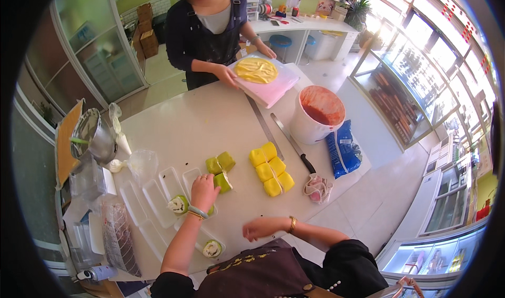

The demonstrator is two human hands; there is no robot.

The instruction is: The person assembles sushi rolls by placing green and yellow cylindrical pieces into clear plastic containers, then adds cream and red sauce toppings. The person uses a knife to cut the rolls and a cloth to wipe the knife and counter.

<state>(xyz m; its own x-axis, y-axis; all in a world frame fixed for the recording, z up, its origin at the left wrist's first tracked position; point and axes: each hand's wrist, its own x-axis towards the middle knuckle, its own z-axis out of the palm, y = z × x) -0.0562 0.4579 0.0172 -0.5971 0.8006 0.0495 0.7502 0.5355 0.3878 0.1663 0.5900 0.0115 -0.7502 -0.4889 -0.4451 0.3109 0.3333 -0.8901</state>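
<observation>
My left hand (204, 192), with a bangle at the wrist, reaches over the white plastic trays; its fingertips touch the left edge of a green cream-filled pastry piece (224, 182). Whether they grip it is hidden. Behind that piece sit more green pieces (220, 163). Under my wrist a green roll shows partly in a tray. Two green rolls with white cream ends, one (178, 205) left of my wrist and one (213, 249) nearer me, lie in trays. My right hand (265, 228), slightly blurred, hovers near the front edge, fingers loosely bent, nothing visible in it. Several yellow pastry pieces (272, 169) stand beyond it.
A long knife (291, 140), a steel ruler (265, 126), a crumpled cloth (318, 188), a white bucket (311, 126) with red contents and a blue bag (344, 152) are rightward. A metal bowl (100, 136) stands left. Opposite, a person holds a board (268, 90) bearing a yellow crepe (255, 70).
</observation>
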